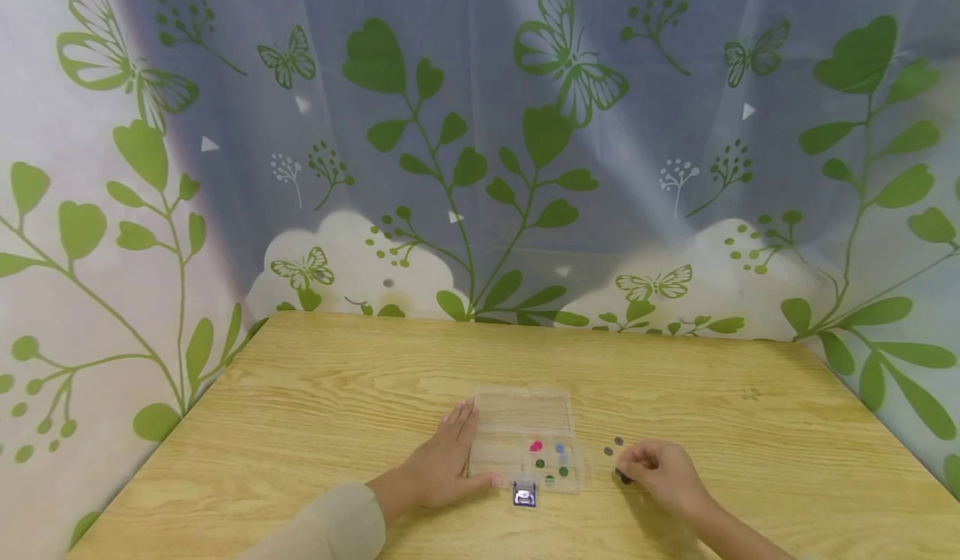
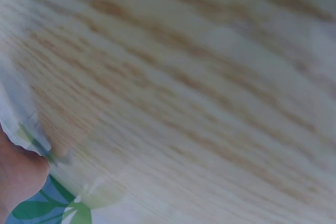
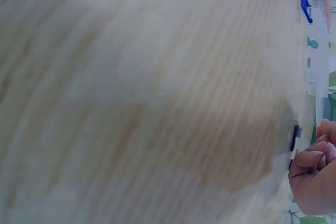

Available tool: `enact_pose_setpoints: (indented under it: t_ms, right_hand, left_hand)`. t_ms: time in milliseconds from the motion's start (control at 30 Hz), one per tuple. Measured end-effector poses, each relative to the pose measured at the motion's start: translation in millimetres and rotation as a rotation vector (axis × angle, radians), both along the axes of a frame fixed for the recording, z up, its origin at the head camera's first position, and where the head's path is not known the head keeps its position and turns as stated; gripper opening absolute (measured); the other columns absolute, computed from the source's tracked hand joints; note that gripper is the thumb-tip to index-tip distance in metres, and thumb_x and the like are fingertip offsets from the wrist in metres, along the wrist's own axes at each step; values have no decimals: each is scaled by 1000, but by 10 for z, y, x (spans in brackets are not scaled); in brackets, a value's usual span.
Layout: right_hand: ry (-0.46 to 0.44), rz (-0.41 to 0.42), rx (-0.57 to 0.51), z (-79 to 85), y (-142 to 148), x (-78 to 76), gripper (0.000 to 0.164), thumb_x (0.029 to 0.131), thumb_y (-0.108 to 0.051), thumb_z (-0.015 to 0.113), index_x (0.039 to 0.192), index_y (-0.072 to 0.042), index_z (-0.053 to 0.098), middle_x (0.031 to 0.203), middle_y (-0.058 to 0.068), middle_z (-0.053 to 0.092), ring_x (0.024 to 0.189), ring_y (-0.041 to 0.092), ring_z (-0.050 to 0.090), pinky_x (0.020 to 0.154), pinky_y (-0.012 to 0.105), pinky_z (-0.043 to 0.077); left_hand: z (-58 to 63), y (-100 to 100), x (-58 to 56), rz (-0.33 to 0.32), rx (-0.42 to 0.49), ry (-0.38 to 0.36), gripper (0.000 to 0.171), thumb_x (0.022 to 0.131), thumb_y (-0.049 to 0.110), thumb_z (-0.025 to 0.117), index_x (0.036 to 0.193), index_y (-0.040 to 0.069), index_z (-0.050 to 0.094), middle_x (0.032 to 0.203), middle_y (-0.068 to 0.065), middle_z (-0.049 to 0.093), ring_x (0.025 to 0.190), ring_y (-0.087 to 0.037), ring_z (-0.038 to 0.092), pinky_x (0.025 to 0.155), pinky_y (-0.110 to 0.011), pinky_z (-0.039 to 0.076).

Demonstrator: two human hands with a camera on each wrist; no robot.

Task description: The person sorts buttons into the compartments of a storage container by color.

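A clear plastic box [image 1: 495,452] lies on the table with its see-through lid [image 1: 525,410] tilted back. Inside its right-hand compartments are small round pieces like buttons: pink [image 1: 536,447], blue [image 1: 560,449] and green [image 1: 563,472]. My left hand [image 1: 442,464] rests against the box's left side, fingers straight, the thumb at the front edge. To the right of the box, my right hand [image 1: 667,472] has finger and thumb together over dark round buttons [image 1: 626,478] and seems to pinch one; the fingertips partly hide it. Only part of each hand shows in its own wrist view.
A blue-purple clasp-like piece [image 1: 524,494] with a shiny middle sits at the box's front edge. Two loose dark buttons [image 1: 608,451] lie between box and right hand. Small pale pieces [image 1: 751,394] lie farther right on the wooden table [image 1: 337,393]. A patterned curtain [image 1: 480,168] hangs behind.
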State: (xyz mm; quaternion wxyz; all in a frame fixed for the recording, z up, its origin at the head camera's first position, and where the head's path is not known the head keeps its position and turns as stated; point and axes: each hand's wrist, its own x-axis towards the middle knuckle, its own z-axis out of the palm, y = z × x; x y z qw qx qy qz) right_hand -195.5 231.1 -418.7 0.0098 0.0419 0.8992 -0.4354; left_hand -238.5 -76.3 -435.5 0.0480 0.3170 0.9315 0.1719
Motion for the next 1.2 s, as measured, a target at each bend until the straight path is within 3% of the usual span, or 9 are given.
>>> enact_pose_setpoints:
  t_ms: [200, 467, 767, 1200]
  right_hand:
    - [5, 43, -8, -60, 33, 28, 9, 85, -6, 61, 87, 3, 65, 71, 2, 60, 58, 7, 45, 49, 18, 41]
    - [19, -11, 46, -109, 35, 21, 8, 80, -3, 67, 86, 1, 63, 73, 1, 59, 60, 8, 45, 49, 16, 38]
    - [45, 4, 104, -123, 25, 38, 7, 78, -1, 68, 82, -2, 62, 66, -1, 49, 57, 5, 40, 49, 15, 33]
    - [47, 15, 120, -116, 1, 43, 6, 79, -1, 67, 81, -2, 62, 65, -1, 46, 57, 7, 38, 49, 16, 33]
  left_hand:
    - [-1, 0, -2, 0, 3, 3, 93, 89, 58, 45, 145, -8, 12, 153, -25, 8, 143, -36, 10, 117, -46, 16]
    - [-8, 2, -5, -2, 3, 8, 93, 89, 59, 45, 145, -8, 12, 153, -25, 8, 143, -36, 11, 117, -46, 16]
    - [-22, -5, -16, 2, -2, 4, 94, 89, 60, 44, 145, -8, 11, 153, -25, 7, 143, -35, 10, 117, -46, 16]
    - [-6, -2, -7, 2, 7, -3, 93, 89, 59, 45, 145, -8, 11, 153, -25, 8, 143, -35, 10, 117, -46, 16]
